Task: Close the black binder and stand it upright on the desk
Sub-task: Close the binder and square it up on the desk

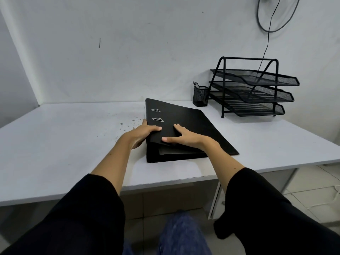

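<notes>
A black binder point(184, 126) lies flat on the white table point(64, 144), a little right of the middle, its spine on the left and its top cover not fully down: a gap shows at the near edge, with dark sheets inside. Two metal ring slots show on the cover near the spine. The left hand point(142, 133) grips the spine edge, thumb on top of the cover and the other fingers point(143, 122) wrapped around the left side. The right hand point(185, 138) rests flat on the cover, fingers spread open and pressing on it, not clasping anything. Both forearms reach in from black sleeves. At the far right of the table stands a black three-tier mesh tray rack point(253, 87), and just left of it a small mesh pen cup point(200, 96), against the wall. A black cable point(267, 37) hangs down the wall above the rack.
</notes>
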